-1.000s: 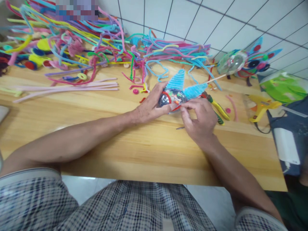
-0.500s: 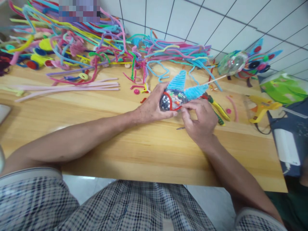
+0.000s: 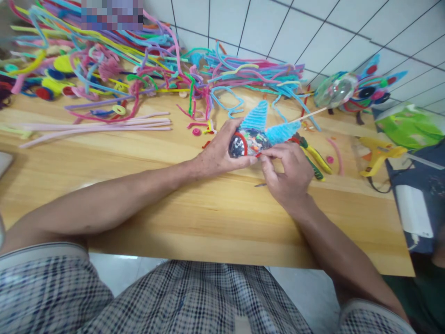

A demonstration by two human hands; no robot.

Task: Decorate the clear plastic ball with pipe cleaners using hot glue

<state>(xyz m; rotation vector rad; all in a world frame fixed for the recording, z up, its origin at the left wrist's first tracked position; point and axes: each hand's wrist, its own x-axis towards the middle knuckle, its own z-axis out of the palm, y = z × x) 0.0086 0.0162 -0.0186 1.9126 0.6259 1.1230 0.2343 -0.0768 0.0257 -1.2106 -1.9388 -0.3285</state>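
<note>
Clear plastic forms the rounded body (image 3: 257,138) held above the middle of the wooden table (image 3: 194,218) in the head view. Its left end is dark and shiny, bordered by a fuzzy red strip (image 3: 245,145), and coloured bits show through the rest. Two blue fuzzy ears (image 3: 256,116) stand up from its far side, one nearly upright, the other leaning right.

The left hand (image 3: 219,155) curls around the dark end, thumb along the near side; its other fingers are mostly hidden behind the body. The right hand (image 3: 290,174) has thumb and forefinger closed in a narrow pinch on the red strip at the body's lower edge.

Just beyond the right hand lie pliers (image 3: 315,160) with yellow and green handles. Farther right are a yellow glue gun (image 3: 380,155) and a decorated bottle figure (image 3: 368,93) against the tiled wall (image 3: 264,28). Pale pink stems (image 3: 139,125) lie left of the hands, before a tangled heap of coloured stems (image 3: 114,51).
</note>
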